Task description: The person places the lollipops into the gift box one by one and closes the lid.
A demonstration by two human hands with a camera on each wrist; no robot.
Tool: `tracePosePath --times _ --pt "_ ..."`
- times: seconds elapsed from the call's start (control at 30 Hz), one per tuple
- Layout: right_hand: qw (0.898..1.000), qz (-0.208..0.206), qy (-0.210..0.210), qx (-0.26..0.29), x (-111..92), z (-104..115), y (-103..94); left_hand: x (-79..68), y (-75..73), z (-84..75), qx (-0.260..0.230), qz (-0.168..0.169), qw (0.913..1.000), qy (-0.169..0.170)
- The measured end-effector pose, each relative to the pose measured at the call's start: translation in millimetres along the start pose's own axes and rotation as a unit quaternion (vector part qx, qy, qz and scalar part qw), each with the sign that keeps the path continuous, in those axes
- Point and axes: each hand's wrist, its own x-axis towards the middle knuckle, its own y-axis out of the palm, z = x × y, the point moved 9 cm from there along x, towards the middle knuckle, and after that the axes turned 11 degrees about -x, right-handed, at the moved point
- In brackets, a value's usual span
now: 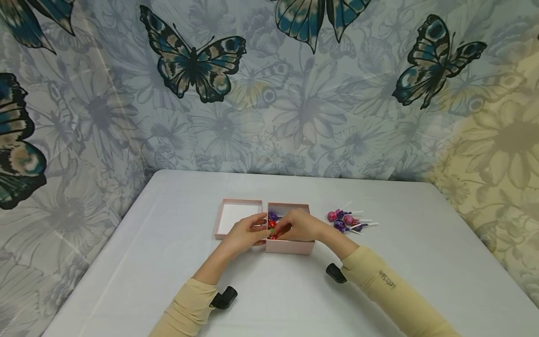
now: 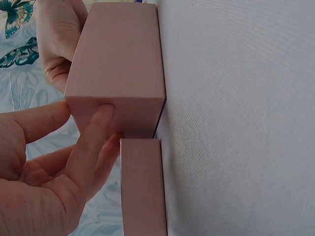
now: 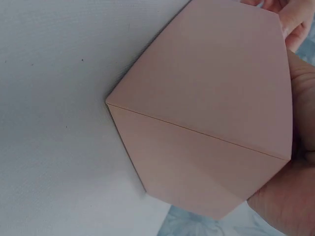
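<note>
A pink open box (image 1: 290, 247) stands on the table, with wrapped lollipops (image 1: 273, 223) in purple, red and green at its left end. My left hand (image 1: 242, 236) rests against the box's left side. In the left wrist view its fingers (image 2: 88, 147) are fairly straight and touch the end wall of the box (image 2: 118, 54). My right hand (image 1: 301, 225) reaches over the rim into the box, thumb and fingers brought together at a lollipop near the left end. From the right wrist view, the box wall (image 3: 206, 73) hides those fingertips.
Left of the box lies its shallow pink lid (image 1: 239, 201), inside facing up. Several pink and purple lollipops (image 1: 347, 220) with white sticks lie to the right. All stand on a white-covered table (image 1: 269, 299), with a butterfly-patterned wall (image 1: 303, 117) behind it.
</note>
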Motion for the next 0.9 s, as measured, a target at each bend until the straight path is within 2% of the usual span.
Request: tracePosePath --times 0.27,0.57,0.9 --pt "1.000 0.011 -0.007 -0.006 4 0 5.7 0.1 -0.7 0.4 -0.001 -0.006 1.0000 -0.001" --pt "0.999 0.006 -0.028 -0.025 7 3 7.0 0.1 0.5 -0.4 -0.006 -0.004 1.0000 -0.001" --pt "0.999 0.009 -0.028 -0.032 11 5 9.5 -0.1 0.3 -0.5 -0.003 -0.005 1.0000 -0.002"
